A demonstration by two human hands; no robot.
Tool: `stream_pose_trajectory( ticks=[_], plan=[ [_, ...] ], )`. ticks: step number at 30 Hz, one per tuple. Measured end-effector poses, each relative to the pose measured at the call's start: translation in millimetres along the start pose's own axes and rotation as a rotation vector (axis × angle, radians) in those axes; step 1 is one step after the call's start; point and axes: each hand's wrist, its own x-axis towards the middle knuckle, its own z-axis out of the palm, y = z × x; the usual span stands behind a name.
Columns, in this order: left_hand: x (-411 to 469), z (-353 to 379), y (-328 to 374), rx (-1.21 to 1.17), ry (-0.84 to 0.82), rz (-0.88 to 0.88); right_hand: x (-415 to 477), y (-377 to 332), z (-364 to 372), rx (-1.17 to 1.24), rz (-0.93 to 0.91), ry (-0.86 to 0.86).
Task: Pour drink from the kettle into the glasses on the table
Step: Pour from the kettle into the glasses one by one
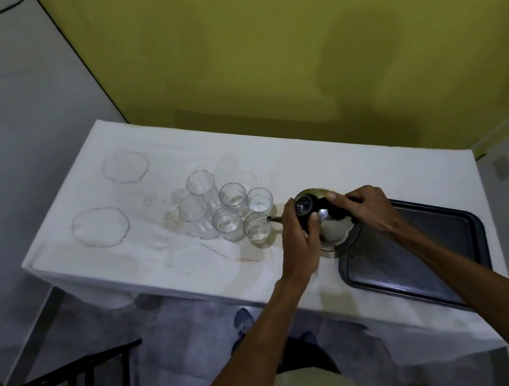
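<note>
A: Kettle [327, 225] position? 
B: On the white-clothed table [291, 161], at the near-left corner of the dark tray [420, 250]; spout [273, 219] at the rim of the nearest glass [257, 228]; tilt cannot be judged.
A: Grips? 
B: Left hand [299, 235] wrapped round the kettle's left side near the lid knob [304, 206]; right hand [364, 206] clenched on the black handle.
A: Glasses? 
B: Six clear glasses [225, 207] clustered upright left of the kettle; cloth bears brown ring stains [101, 227].
</note>
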Motion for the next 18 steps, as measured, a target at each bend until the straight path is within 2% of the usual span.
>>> stream_pose_trajectory(
  ticks=[18],
  plan=[
    [-7.6, -2.1, 1.7, 0.02, -0.007, -0.043, -12.6, -3.0, -1.0, -0.014, 0.0, 0.011]
  ],
)
